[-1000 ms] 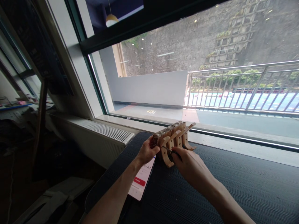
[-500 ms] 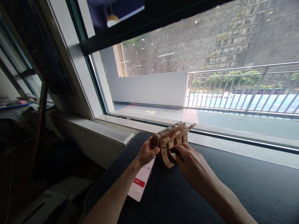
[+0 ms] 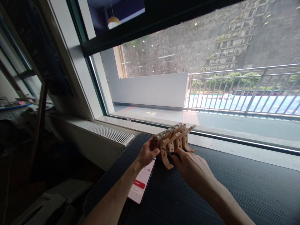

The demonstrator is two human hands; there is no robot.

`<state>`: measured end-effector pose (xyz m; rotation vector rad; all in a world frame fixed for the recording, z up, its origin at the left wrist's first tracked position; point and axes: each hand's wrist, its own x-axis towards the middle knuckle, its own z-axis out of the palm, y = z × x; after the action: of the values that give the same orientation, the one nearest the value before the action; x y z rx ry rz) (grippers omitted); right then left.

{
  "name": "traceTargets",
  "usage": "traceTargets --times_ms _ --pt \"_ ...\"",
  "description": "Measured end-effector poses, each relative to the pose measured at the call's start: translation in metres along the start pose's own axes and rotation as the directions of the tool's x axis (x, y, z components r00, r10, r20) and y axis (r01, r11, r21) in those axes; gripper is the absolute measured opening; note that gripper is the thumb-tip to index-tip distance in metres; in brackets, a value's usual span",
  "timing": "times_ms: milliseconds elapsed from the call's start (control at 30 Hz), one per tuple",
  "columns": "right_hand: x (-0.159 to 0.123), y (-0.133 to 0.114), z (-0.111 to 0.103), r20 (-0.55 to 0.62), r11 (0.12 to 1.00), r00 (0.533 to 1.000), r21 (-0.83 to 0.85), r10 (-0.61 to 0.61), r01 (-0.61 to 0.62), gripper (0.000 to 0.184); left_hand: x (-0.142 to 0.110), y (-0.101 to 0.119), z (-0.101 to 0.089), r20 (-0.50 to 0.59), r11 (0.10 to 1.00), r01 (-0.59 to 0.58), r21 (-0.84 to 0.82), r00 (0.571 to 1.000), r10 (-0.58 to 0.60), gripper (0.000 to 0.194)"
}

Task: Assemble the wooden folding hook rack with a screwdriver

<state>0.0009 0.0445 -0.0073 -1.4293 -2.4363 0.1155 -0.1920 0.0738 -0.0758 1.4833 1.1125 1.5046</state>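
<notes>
A wooden hook rack (image 3: 169, 133) with a bark-covered back and several curved light-wood hooks stands on the dark table, its hooks facing me. My left hand (image 3: 148, 152) is closed around the rack's left end, thumb at the front. In my right hand (image 3: 189, 161) is a screwdriver (image 3: 173, 154) with a dark handle, gripped between the fingers. Its thin shaft points left and its tip is at the leftmost hook, near a hole; whether it sits in a screw is too small to tell. My fingers hide part of the handle.
A phone (image 3: 141, 181) with a lit screen lies under my left forearm on the black table (image 3: 222, 175). A white radiator (image 3: 110, 134) stands to the left. The window sill (image 3: 211, 142) runs behind the rack, below a large window.
My right hand has lowered slightly and turned, so the screwdriver's handle sits a little lower and more of the right-hand hook shows. My left hand keeps its hold on the rack.
</notes>
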Motion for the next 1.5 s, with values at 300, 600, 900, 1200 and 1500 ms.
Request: traceTargets --times_ms 300,600,900,1200,1500 --pt "-0.005 0.001 -0.007 0.012 0.998 0.999 0.05 -0.044 0.043 0.011 -0.001 0.003 0.001 0.012 1.0 0.004 -0.018 1.0 -0.004 0.036" --pt "-0.002 0.002 0.002 0.057 0.997 0.997 -0.062 -0.047 0.05 0.02 -0.001 0.0 0.0 -0.007 0.999 0.006 0.032 1.0 -0.006 0.035" --pt "-0.003 0.002 0.006 0.056 1.0 0.998 -0.026 -0.017 0.018 0.021 0.001 -0.001 0.0 0.0 1.0 0.006 -0.008 1.0 -0.006 0.038" --pt "-0.004 -0.007 0.008 0.083 0.993 0.997 -0.117 -0.012 0.021 0.023 0.0 -0.001 0.001 -0.001 1.0 -0.01 -0.017 1.0 0.01 0.038" --pt "0.0 0.004 0.012 0.081 1.0 0.997 -0.004 0.006 -0.006 0.024 0.0 0.0 0.0 0.011 1.0 -0.003 -0.003 1.0 0.003 0.036"
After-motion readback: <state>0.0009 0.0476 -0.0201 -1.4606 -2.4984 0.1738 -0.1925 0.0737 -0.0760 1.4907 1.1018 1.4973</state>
